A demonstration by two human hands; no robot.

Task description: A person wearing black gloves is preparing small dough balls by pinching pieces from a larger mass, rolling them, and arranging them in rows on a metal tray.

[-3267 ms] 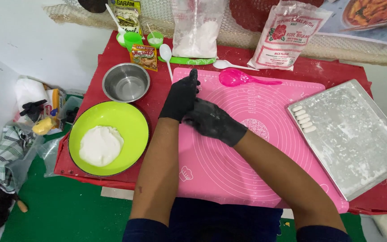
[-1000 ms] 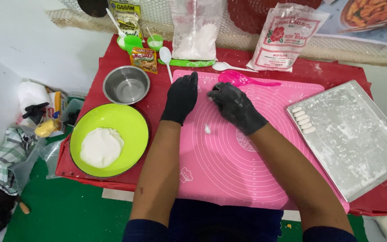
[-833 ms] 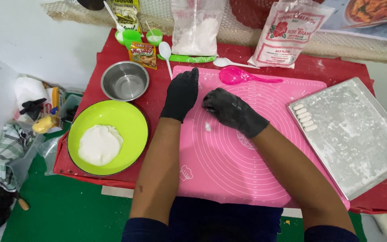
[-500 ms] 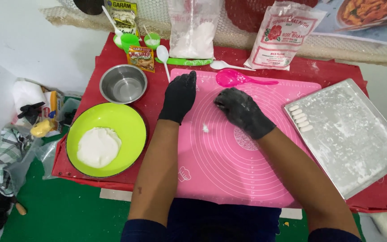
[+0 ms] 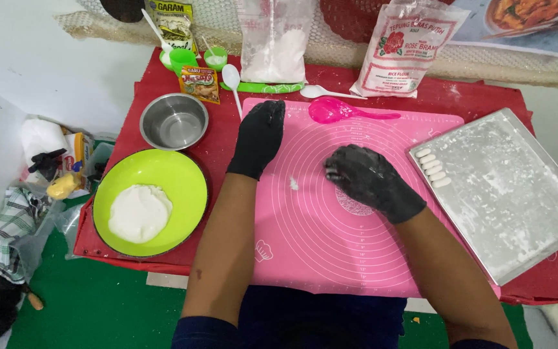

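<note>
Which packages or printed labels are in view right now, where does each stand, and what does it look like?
Clear bag: back edge, centre; upright, holds white powder.
White bag: back edge, right of the clear bag; red flower print, leaning.
Small sachet: behind the steel bowl; orange and red, flat.
Tall packet: back left corner; yellow-green print.
Food poster: top right, partly cut off.

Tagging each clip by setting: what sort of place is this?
Probably a home dough-making station: a pink silicone baking mat on a red table, flour bags, a floured metal tray.
</note>
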